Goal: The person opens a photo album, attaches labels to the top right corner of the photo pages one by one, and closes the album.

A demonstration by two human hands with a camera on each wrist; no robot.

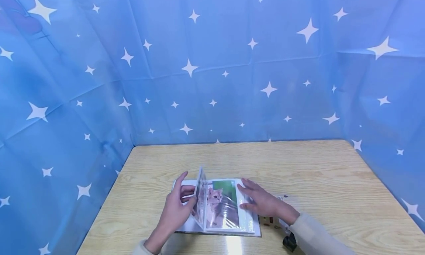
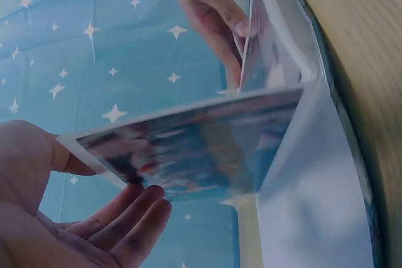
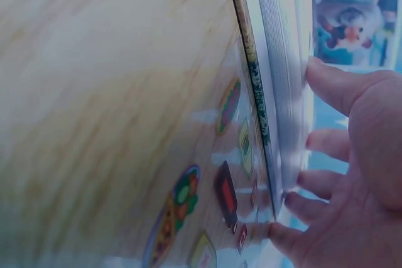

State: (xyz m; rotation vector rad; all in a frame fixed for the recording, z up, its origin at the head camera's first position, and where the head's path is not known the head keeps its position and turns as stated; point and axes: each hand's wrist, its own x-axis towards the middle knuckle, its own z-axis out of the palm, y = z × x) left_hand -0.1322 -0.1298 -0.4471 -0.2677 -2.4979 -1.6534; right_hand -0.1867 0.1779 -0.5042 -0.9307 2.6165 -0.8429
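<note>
A photo album (image 1: 190, 226) lies spread on the table. One clear-sleeved page (image 1: 200, 196) stands up from its spine, its edge pinched between the thumb and fingers of my left hand (image 1: 176, 209). The left wrist view shows a blurred colour picture on this raised page (image 2: 188, 145). To its right, a photo of a kitten (image 1: 215, 197) against green shows under shiny plastic. My right hand (image 1: 263, 202) rests along the album's right edge, fingers extended. In the right wrist view, its thumb and fingertips touch the edges of the stacked pages (image 3: 286, 80).
A clear sheet of food-shaped stickers (image 3: 176, 211) lies on the table beside the album, partly under the right forearm. Near the right sleeve is a small black object (image 1: 289, 242). Star-patterned blue cloth (image 1: 232, 100) hangs around the wooden table (image 1: 149, 170).
</note>
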